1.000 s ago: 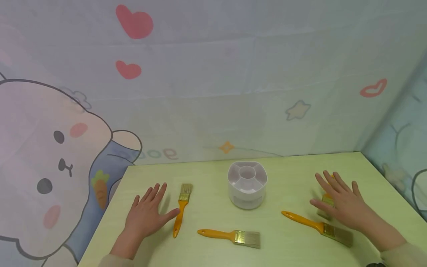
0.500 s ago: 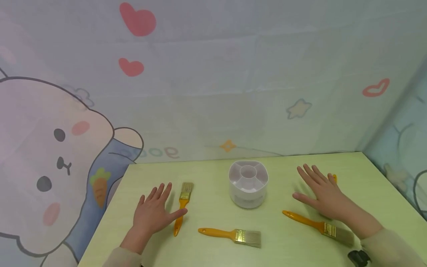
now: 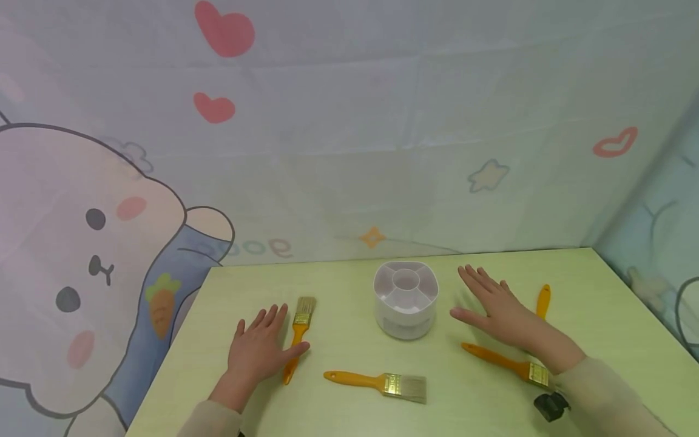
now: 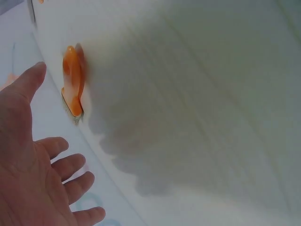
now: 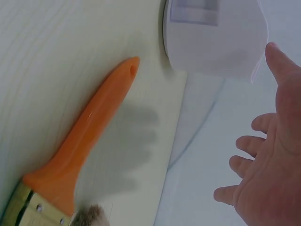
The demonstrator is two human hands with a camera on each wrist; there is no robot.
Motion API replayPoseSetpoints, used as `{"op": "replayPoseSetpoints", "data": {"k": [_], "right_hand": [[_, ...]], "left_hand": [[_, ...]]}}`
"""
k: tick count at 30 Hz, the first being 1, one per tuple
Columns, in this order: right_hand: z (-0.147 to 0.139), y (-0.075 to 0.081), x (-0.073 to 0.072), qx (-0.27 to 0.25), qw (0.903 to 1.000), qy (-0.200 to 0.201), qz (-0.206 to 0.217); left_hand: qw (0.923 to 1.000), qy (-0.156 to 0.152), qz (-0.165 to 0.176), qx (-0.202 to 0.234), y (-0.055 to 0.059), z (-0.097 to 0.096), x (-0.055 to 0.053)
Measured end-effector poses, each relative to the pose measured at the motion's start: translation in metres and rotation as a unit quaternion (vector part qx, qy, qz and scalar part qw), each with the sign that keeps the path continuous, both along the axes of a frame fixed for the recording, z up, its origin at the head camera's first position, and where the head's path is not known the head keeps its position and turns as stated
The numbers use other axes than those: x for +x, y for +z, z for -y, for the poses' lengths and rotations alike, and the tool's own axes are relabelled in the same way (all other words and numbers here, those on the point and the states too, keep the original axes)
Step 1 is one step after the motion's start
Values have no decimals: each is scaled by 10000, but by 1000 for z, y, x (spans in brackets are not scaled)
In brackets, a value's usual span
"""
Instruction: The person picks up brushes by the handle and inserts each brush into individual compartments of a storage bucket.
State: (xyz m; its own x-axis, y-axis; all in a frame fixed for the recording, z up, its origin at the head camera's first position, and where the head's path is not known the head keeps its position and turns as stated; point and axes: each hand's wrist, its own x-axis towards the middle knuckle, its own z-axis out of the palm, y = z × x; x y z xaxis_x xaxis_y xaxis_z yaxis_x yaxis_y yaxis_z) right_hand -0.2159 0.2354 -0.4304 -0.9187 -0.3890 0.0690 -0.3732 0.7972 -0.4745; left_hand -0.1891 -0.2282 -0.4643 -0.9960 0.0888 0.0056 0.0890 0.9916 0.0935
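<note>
My left hand (image 3: 258,351) hovers over the table's left side with its fingers spread. Its thumb overlaps the handle of an upright-pointing paintbrush (image 3: 303,309) in the head view; the left wrist view shows the hand apart from that brush (image 4: 72,87). My right hand (image 3: 499,309), also spread and holding nothing, hangs above the table just right of a white round divided organizer (image 3: 406,306). Below it lies a slanted orange-handled paintbrush (image 3: 494,357), large in the right wrist view, its bristles partly hidden by the sleeve. Behind the forearm another brush shows only its orange handle (image 3: 543,301).
A further paintbrush (image 3: 377,385) lies crosswise at the front middle of the pale table (image 3: 349,340). A printed cloth (image 3: 338,121) with hearts and a cartoon animal hangs along the back edge. A black wrist device (image 3: 551,405) is beside the right sleeve.
My right hand has moved left, from over the far-right brush to beside the organizer. My left hand has shifted slightly right. The brushes and organizer stay where they were.
</note>
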Motion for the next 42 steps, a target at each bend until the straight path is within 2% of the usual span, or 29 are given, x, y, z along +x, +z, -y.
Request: {"op": "replayPoseSetpoints", "data": {"k": [9, 18, 22, 30, 35, 42], "right_hand": [[17, -7, -15, -567, 9974, 205, 384], [27, -14, -22, -1082, 9921, 443, 459], [31, -19, -27, -1350, 9883, 580, 409], [41, -23, -32, -2164, 9705, 855, 634], [43, -23, -31, -2269, 9679, 851, 661], [45, -24, -32, -2391, 9654, 793, 672]], "left_hand": [[9997, -133, -53, -221, -7, -4, -3], [9996, -168, -55, -241, -14, -5, -3], [9996, -218, -53, -186, -16, -6, -4], [9996, -255, -111, -25, -17, -7, -4], [9987, -415, -276, 110, -17, -6, -4], [9959, -703, -339, 449, -17, -7, -7]]}}
